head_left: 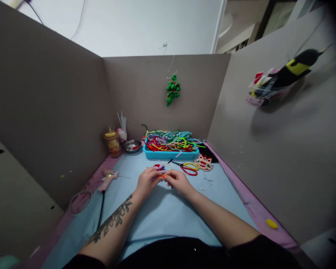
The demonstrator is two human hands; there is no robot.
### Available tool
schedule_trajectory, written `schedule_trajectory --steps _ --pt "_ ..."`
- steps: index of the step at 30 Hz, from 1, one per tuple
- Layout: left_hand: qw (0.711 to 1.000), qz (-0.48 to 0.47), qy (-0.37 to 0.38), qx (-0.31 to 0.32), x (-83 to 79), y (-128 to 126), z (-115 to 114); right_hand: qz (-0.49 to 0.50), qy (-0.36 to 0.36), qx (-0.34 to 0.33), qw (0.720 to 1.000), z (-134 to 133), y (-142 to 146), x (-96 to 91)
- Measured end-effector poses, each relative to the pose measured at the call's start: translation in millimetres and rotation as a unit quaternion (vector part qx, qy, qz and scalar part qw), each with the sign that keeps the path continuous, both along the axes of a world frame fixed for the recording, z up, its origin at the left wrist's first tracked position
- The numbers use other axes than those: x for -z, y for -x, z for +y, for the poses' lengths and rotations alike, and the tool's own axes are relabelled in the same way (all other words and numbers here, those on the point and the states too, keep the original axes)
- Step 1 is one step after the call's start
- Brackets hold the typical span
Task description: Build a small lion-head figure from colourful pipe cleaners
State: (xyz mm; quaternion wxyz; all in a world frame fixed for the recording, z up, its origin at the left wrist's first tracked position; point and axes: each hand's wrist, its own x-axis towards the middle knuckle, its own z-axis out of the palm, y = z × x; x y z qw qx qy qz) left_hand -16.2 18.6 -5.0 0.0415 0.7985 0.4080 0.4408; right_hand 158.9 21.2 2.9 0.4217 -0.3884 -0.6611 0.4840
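Note:
My left hand (149, 182) and my right hand (179, 182) meet above the blue cloth, fingers pinched together. Between their fingertips shows a small orange piece (163, 176), apparently fuzzy like pipe cleaner. Just beyond the fingers is a red, lilac and blue pipe-cleaner piece (159, 167), partly hidden by my left hand; whether that hand also grips it I cannot make out. Past my right hand lie scissors (190, 169) with red and yellow handles. Beside them rests a pink-and-red pipe-cleaner figure (204, 163).
A blue tray (170, 154) heaped with colourful pipe cleaners stands at the back. To the left are a pink glue gun (109, 181) with its cord, a metal bowl (132, 146) and a jar (112, 144). Grey panels (162, 112) enclose three sides; a black-and-yellow tool (296, 69) hangs right.

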Motion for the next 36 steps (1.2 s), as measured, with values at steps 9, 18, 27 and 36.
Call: schedule_trajectory --steps 9,18,27,36 --pt "1.0 -0.01 -0.019 0.0 -1.5 0.1 -1.4 0.012 0.038 -0.003 0.999 6.7 -2.5 7.7" --pt "0.999 0.02 -0.005 0.035 -0.3 -1.4 -1.7 -0.076 -0.089 0.027 0.993 2.6 -4.1 5.2" --pt "0.999 -0.006 0.037 0.035 -0.2 -0.5 0.7 -0.075 -0.103 0.028 0.991 5.9 -5.6 6.5" --pt "1.0 -0.004 0.019 -0.007 2.9 5.9 5.8 0.021 0.021 0.017 0.999 10.6 -4.6 9.8"
